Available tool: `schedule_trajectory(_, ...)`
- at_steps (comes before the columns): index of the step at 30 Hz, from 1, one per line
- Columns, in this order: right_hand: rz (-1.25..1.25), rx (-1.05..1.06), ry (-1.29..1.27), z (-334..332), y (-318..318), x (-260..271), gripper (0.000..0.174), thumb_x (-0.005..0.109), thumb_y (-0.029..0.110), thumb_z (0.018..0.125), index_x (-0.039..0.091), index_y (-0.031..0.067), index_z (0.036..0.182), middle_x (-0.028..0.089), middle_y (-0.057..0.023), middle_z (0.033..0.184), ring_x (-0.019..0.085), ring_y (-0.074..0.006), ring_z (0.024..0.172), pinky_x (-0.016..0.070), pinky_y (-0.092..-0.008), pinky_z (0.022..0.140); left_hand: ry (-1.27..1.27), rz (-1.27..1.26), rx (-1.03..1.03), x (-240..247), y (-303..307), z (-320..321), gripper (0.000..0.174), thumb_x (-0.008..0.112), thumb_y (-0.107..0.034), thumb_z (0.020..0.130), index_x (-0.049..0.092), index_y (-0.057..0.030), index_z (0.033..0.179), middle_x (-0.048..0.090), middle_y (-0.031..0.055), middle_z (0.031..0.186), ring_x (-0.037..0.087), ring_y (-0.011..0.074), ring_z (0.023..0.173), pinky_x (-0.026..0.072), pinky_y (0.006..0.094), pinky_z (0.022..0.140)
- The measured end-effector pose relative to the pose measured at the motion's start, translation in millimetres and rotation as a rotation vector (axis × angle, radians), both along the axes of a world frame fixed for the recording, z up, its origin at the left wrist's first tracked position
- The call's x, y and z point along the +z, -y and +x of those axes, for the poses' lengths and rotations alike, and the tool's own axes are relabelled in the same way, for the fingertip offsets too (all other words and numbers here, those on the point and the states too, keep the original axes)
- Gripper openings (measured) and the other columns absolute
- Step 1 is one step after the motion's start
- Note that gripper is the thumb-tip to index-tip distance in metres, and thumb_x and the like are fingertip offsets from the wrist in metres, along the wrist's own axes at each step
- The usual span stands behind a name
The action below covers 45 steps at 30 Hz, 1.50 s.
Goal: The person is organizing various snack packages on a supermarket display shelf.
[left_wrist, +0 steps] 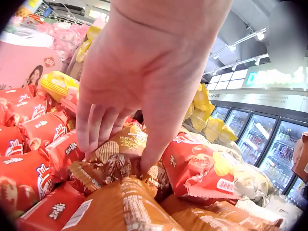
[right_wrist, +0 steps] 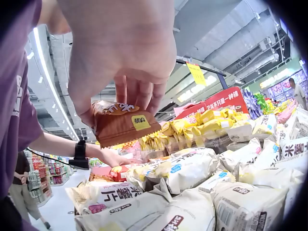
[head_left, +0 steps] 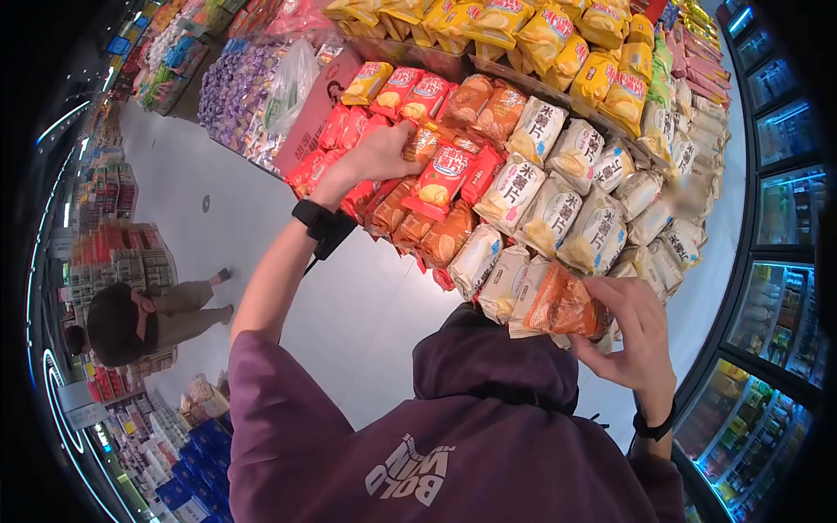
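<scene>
My right hand (head_left: pixel 635 336) pinches an orange-brown snack packet (head_left: pixel 561 303) above the front of the white packets (head_left: pixel 551 209). In the right wrist view this packet (right_wrist: pixel 118 127) hangs from the fingertips, its crimped edge low. My left hand (head_left: pixel 377 157) reaches down into the pile where red and brown packets meet. Its thumb and fingers pinch a brown packet (left_wrist: pixel 126 142) that lies among the others, as the left wrist view shows. A red packet (left_wrist: pixel 197 166) lies right beside the thumb. More red packets (left_wrist: pixel 41 127) lie on the finger side.
Yellow packets (head_left: pixel 558 35) fill the raised row behind a clear divider. A pink box side (head_left: pixel 307 109) borders the pile at left, with purple-wrapped sweets (head_left: pixel 235 87) past it. Lit fridges (head_left: pixel 776 305) line the right. Another person (head_left: pixel 126 322) stands in the left aisle.
</scene>
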State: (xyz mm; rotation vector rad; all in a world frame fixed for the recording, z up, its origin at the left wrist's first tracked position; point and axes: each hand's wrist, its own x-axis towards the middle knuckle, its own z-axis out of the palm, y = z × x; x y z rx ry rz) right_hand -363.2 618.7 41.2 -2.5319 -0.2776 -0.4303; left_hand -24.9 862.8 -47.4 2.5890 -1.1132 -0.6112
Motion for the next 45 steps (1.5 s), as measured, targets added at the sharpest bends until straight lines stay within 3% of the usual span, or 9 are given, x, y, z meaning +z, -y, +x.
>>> schedule_trajectory(3, 0.012, -0.004, 0.007, 5.6, -6.6, 1.1, 0.054, 0.079, 0.013, 0.065, 0.060, 0.0027, 0.115, 0.064, -0.0108, 0.100, 0.062, -0.0283, 0.084, 0.0482, -0.0380, 0.070, 0.069, 0.026, 0.001, -8.5, 2.8, 0.5, 0.063, 0.075, -0.032, 0.074, 0.053, 0.0100, 0.116, 0.066, 0.0260, 0.096, 0.066, 0.0388, 0.089, 0.0532, 0.0421, 0.077)
schedule_trajectory(9, -0.010, -0.016, -0.003, 16.8, -6.5, 0.8, 0.055, 0.079, 0.013, 0.065, 0.060, 0.0023, 0.115, 0.063, -0.0105, 0.099, 0.060, -0.0277, 0.081, 0.0472, -0.0372, 0.068, -0.054, -0.123, 0.051, 0.7, -13.9, 12.6, 0.070, 0.080, -0.039, 0.070, 0.054, 0.0077, 0.116, 0.067, 0.0233, 0.093, 0.067, 0.0353, 0.086, 0.0529, 0.0404, 0.076)
schedule_trajectory(12, -0.005, -0.024, -0.020, 20.0, -5.4, -1.0, 0.055, 0.080, 0.013, 0.065, 0.060, 0.0022, 0.115, 0.063, -0.0104, 0.099, 0.059, -0.0275, 0.080, 0.0463, -0.0370, 0.067, -0.029, -0.081, 0.055, 6.0, -12.7, 13.2, 0.064, 0.081, -0.040, 0.069, 0.059, 0.0058, 0.107, 0.068, 0.0205, 0.088, 0.068, 0.0315, 0.082, 0.0527, 0.0396, 0.073)
schedule_trajectory(15, -0.002, -0.022, -0.041, 24.3, -4.8, -1.5, 0.055, 0.080, 0.013, 0.065, 0.060, 0.0021, 0.115, 0.063, -0.0104, 0.098, 0.059, -0.0273, 0.080, 0.0459, -0.0368, 0.067, -0.023, -0.132, 0.006, -10.4, -8.6, 8.5, 0.046, 0.079, -0.037, 0.075, 0.058, 0.0022, 0.088, 0.050, 0.0074, 0.065, 0.052, 0.0179, 0.061, 0.0417, 0.0336, 0.057)
schedule_trajectory(27, -0.015, -0.004, -0.050, 41.8, -0.3, 0.1, 0.056, 0.079, 0.014, 0.065, 0.060, 0.0025, 0.116, 0.062, -0.0101, 0.097, 0.058, -0.0280, 0.079, 0.0464, -0.0378, 0.067, 0.053, -0.051, -0.058, -4.7, 2.2, -0.4, 0.048, 0.065, -0.039, 0.087, 0.059, 0.0084, 0.084, 0.062, 0.0284, 0.078, 0.062, 0.0432, 0.078, 0.0489, 0.0491, 0.072)
schedule_trajectory(33, -0.017, -0.009, -0.105, 41.5, 2.7, -2.5, 0.056, 0.081, 0.012, 0.062, 0.060, 0.0013, 0.113, 0.065, -0.0151, 0.101, 0.061, -0.0317, 0.083, 0.0485, -0.0384, 0.072, 0.223, -0.057, -0.045, -22.8, 2.0, -7.4, 0.047, 0.062, -0.037, 0.090, 0.058, 0.0089, 0.085, 0.063, 0.0284, 0.080, 0.062, 0.0457, 0.081, 0.0494, 0.0503, 0.075)
schedule_trajectory(39, -0.005, -0.003, -0.060, 45.6, 0.4, -4.9, 0.056, 0.079, 0.016, 0.065, 0.061, 0.0027, 0.116, 0.063, -0.0103, 0.099, 0.057, -0.0275, 0.078, 0.0463, -0.0375, 0.068, 0.167, -0.164, 0.073, -14.9, 5.9, -11.2, 0.043, 0.064, -0.036, 0.091, 0.059, 0.0059, 0.083, 0.062, 0.0247, 0.074, 0.060, 0.0417, 0.069, 0.0470, 0.0476, 0.063)
schedule_trajectory(42, -0.014, 0.005, -0.066, 47.2, -0.3, -4.2, 0.055, 0.080, 0.016, 0.066, 0.061, 0.0026, 0.116, 0.063, -0.0105, 0.099, 0.058, -0.0274, 0.079, 0.0467, -0.0375, 0.069, 0.290, -0.178, -0.030, -31.8, -1.2, -2.1, 0.034, 0.067, -0.033, 0.090, 0.064, 0.0003, 0.087, 0.057, 0.0195, 0.068, 0.056, 0.0375, 0.060, 0.0437, 0.0466, 0.057)
schedule_trajectory(45, -0.009, 0.008, -0.063, 47.6, -0.4, -3.5, 0.055, 0.080, 0.016, 0.066, 0.061, 0.0025, 0.116, 0.063, -0.0107, 0.099, 0.058, -0.0275, 0.079, 0.0471, -0.0376, 0.069, 0.696, -0.165, -0.373, -40.1, -10.8, 1.1, 0.023, 0.068, -0.030, 0.089, 0.068, -0.0079, 0.091, 0.053, 0.0146, 0.066, 0.053, 0.0346, 0.059, 0.0425, 0.0452, 0.054)
